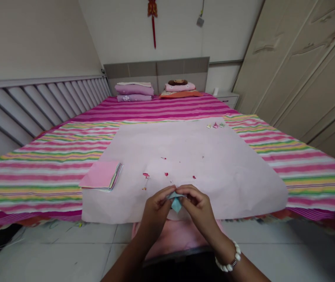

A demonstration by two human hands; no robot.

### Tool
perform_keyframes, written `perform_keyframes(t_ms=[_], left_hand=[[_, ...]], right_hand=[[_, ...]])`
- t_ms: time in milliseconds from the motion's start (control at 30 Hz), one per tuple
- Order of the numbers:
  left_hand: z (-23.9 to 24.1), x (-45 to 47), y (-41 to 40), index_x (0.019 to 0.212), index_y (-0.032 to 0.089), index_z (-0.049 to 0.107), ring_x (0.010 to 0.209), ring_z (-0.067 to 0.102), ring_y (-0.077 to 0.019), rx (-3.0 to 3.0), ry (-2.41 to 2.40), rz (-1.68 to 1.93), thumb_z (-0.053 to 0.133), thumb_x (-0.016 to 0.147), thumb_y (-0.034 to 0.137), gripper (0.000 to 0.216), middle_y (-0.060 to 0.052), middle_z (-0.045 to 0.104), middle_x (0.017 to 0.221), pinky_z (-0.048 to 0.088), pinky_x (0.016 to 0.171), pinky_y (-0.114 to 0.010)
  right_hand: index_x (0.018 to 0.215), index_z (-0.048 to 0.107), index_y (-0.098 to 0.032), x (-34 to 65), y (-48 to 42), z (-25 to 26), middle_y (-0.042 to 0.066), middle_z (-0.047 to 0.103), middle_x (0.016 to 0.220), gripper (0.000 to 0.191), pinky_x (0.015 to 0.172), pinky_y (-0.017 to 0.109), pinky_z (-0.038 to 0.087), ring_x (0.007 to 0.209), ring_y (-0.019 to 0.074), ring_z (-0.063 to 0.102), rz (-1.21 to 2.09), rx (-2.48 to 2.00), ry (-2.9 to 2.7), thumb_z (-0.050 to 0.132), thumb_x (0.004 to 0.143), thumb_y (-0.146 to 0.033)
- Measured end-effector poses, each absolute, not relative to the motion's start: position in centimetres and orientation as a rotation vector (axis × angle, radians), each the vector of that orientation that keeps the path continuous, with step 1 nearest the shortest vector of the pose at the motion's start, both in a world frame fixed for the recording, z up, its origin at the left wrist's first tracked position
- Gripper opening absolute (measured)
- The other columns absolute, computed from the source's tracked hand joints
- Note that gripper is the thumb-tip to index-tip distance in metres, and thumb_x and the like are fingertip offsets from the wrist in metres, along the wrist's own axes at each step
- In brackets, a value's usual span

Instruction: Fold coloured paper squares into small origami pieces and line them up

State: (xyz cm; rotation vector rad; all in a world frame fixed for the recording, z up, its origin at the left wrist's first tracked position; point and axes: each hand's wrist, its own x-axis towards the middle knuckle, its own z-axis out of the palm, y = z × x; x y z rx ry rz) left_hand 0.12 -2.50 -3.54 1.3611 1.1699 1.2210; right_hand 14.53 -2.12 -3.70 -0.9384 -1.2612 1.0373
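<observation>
Between my two hands, just above the near edge of the white sheet [167,141], is a small folded piece of light blue paper [176,205]. One pointed flap of it hangs downward. My left hand [159,203] pinches its left side with thumb and fingers, and my right hand [196,200] pinches the right side. The fingertips of both hands nearly meet at the top of the paper and cover part of it. A white bead bracelet [229,258] is round my right wrist.
A stack of coloured paper [101,175], pink on top, lies at the sheet's left. Several small folded paper pieces [216,125] stand at its far right corner. Red bits [166,174] are on the sheet. Striped bedding [52,156] surrounds it; a railing [38,103] runs along the left.
</observation>
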Motion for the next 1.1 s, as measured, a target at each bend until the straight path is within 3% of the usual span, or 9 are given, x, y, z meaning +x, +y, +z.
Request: perform_keyframes(t_ms=[233,433,500,633,833,967,1100], left_hand=[[-3.5,-0.5,-2.6,0.094,0.019,0.073,0.108,0.062,-0.024,1.401,1.072,1.272,0.066,0.065,0.013,0.03,-0.009,0.067,0.114,0.053,0.091,-0.037],[-3.5,-0.5,-2.8,0.097,0.019,0.071,0.106,0.062,-0.0244,1.603,1.199,1.296,0.06,0.068,0.01,0.032,-0.01,0.063,0.117,0.056,0.083,-0.035],[-3.2,-0.4,-3.0,0.099,0.02,0.07,0.108,0.061,-0.0248,1.749,1.252,1.315,0.06,0.069,0.01,0.033,-0.011,0.063,0.117,0.054,0.088,-0.038],[-3.0,-0.3,-3.3,0.103,0.021,0.067,0.107,0.061,-0.0245,1.911,1.273,1.329,0.062,0.071,0.011,0.034,-0.012,0.062,0.119,0.048,0.095,-0.043],[-3.2,-0.4,-3.3,0.113,0.022,0.062,0.115,0.055,-0.0281,1.743,1.095,1.186,0.075,0.061,0.021,0.053,-0.012,0.056,0.126,0.046,0.097,-0.045],[-3.1,-0.7,-2.7,0.121,0.02,0.057,0.089,0.064,-0.0201,1.382,1.119,1.166,0.071,0.069,0.028,0.054,-0.01,0.061,0.113,0.053,0.077,-0.034],[-2.8,-1.3,-2.0,0.091,0.017,0.07,0.068,0.057,-0.0152,1.448,1.265,1.068,0.068,0.074,0.031,0.023,-0.003,0.064,0.076,0.046,0.064,-0.026]], right_hand=[[0.08,0.071,-0.023,15.2,-2.4,-3.4,0.007,0.063,0.098,0.016,0.077,0.033,0.047,0.093,0.0227,0.059,1.109,-0.892,-1.264,0.058,0.072,-0.017],[0.087,0.071,-0.022,15.1,-2.5,-4.0,0.008,0.063,0.108,0.017,0.089,0.037,0.044,0.104,0.0248,0.056,1.227,-0.852,-1.236,0.057,0.083,-0.031],[0.089,0.069,-0.021,14.8,-2.5,-4.0,0.008,0.065,0.101,0.018,0.083,0.036,0.047,0.096,0.0238,0.059,1.322,-0.892,-1.125,0.066,0.078,-0.035],[0.097,0.064,-0.021,14.1,-2.5,-3.9,0.005,0.067,0.09,0.041,0.071,0.033,0.05,0.079,0.0197,0.062,1.474,-0.949,-0.893,0.081,0.061,-0.031],[0.098,0.063,-0.019,14.4,-2.3,-4.2,0.0,0.065,0.073,0.041,0.063,0.03,0.048,0.065,0.0163,0.06,1.488,-0.977,-0.893,0.08,0.061,-0.027],[0.102,0.061,-0.02,14.4,-2.2,-4.0,-0.004,0.058,0.066,0.042,0.056,0.026,0.044,0.058,0.0127,0.055,1.418,-0.986,-1.057,0.076,0.063,-0.023],[0.11,0.059,-0.02,14.3,-2.4,-3.5,-0.006,0.054,0.064,0.047,0.059,0.027,0.042,0.059,0.0123,0.051,1.272,-1.008,-1.256,0.069,0.065,-0.016]])
